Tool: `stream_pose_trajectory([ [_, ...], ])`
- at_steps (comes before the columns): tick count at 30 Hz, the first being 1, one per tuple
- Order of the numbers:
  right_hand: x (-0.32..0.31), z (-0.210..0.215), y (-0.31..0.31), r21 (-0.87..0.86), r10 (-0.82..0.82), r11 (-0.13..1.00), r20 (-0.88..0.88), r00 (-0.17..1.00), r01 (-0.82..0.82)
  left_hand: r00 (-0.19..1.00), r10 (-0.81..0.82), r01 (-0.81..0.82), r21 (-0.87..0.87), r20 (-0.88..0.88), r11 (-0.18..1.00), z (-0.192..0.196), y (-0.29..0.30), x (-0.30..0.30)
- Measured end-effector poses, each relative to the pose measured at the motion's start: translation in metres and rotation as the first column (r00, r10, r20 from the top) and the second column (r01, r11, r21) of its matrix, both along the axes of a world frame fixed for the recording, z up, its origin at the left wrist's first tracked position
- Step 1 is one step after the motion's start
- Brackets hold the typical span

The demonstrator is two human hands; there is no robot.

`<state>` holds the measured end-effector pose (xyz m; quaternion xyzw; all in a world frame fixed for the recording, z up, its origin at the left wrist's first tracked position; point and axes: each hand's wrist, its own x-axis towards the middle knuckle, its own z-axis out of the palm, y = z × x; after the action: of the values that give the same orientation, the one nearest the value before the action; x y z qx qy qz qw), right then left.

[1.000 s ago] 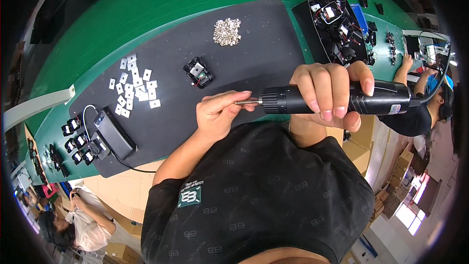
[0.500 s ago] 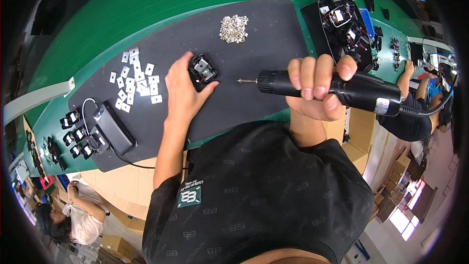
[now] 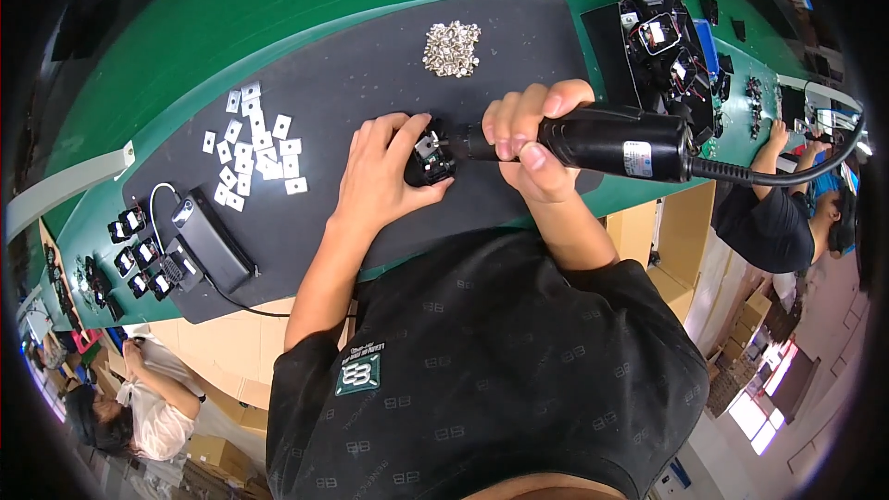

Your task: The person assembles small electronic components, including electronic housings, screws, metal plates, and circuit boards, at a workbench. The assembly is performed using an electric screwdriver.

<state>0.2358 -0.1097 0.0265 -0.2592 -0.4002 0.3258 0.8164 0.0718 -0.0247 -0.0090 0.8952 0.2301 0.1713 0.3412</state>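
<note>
Both hands meet over a small black part

Right now the left hand (image 3: 384,176) curls its grip around a small black part (image 3: 429,159) on the dark mat (image 3: 370,65), fingers covering most of it, so only a pale metal patch on top shows. The right hand (image 3: 532,143) is wrapped tight on a black electric screwdriver (image 3: 611,141); its tip points at the part, but the fingers hide where it touches. A cord runs off the tool toward the right. Near the mat's far edge lies a heap of screws (image 3: 452,46); small white plates (image 3: 257,153) are scattered to the left. The green desk (image 3: 278,0) bends away at the rim.
</note>
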Motion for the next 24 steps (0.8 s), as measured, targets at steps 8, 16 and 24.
stream_pose_trajectory([
  [8,-0.001,0.0,0.0,-0.095,0.015,0.995,0.004,1.0,-0.014,1.0,-0.002,0.002,-0.001,0.009,1.0,0.001,0.003,0.001],
  [16,0.002,-0.001,0.005,-0.035,0.02,0.999,-0.041,0.999,-0.022,1.0,0.0,0.0,-0.012,0.019,1.0,-0.001,0.003,0.0],
  [24,-0.001,0.0,0.007,-0.006,0.065,0.998,0.071,0.995,-0.064,0.999,0.003,-0.002,-0.029,0.033,1.0,0.0,0.004,0.0],
])
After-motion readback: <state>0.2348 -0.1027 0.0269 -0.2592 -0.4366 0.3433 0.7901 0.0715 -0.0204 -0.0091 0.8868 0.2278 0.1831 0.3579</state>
